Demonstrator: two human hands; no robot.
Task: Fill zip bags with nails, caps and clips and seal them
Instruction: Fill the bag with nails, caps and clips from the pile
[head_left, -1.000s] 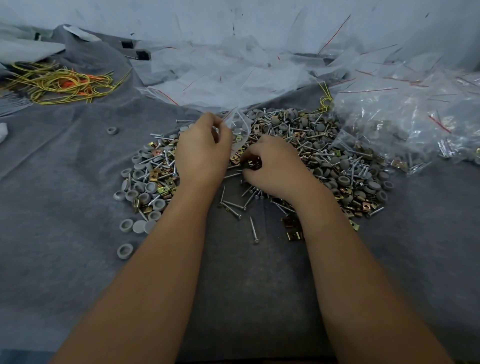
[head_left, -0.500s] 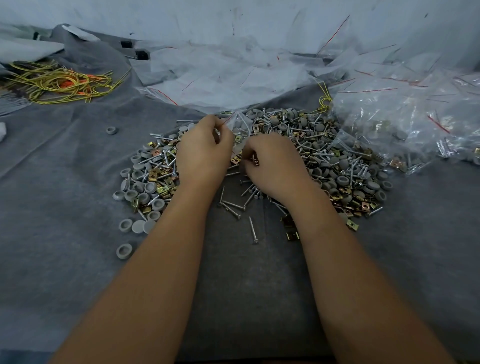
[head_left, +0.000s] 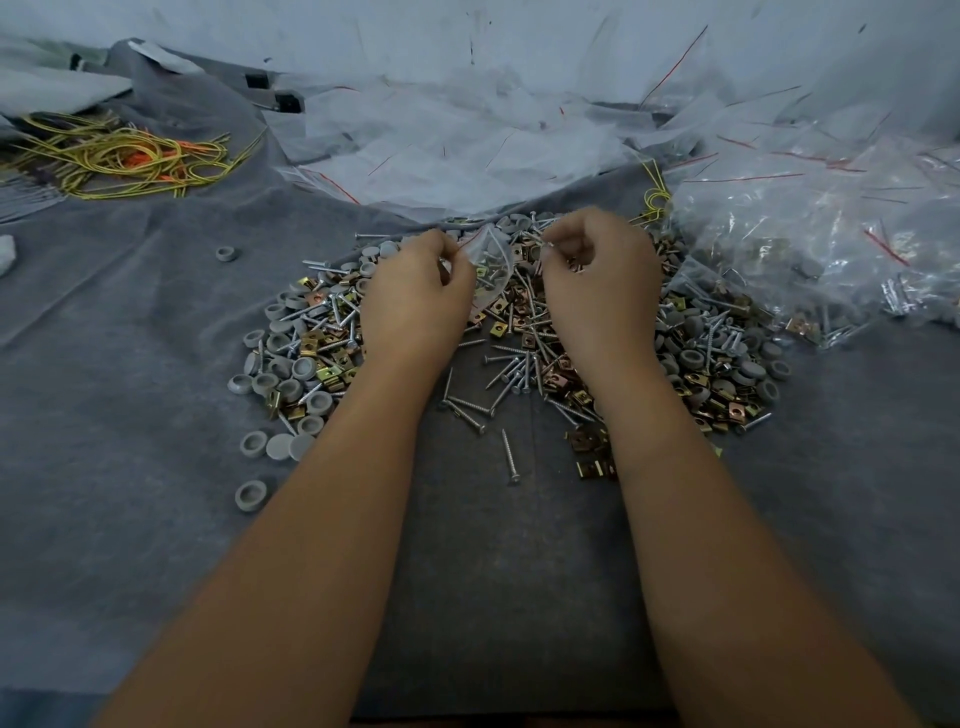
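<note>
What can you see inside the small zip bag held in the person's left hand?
The left hand pinches the zip bag at its red-lined mouth. Through the clear plastic a few nails show. Whether caps or clips are inside cannot be told; the hand covers part of the bag.

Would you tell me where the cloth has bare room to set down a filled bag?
Bare grey cloth lies left of the hardware pile, below the yellow wires. Another patch lies between the forearms. Crowded: the pile and the bags at right.

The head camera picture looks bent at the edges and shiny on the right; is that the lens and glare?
Head view: wide-angle lens bows the forearms outward; light glints off the filled bags; the zip bag in the left hand is sharp enough.
</note>
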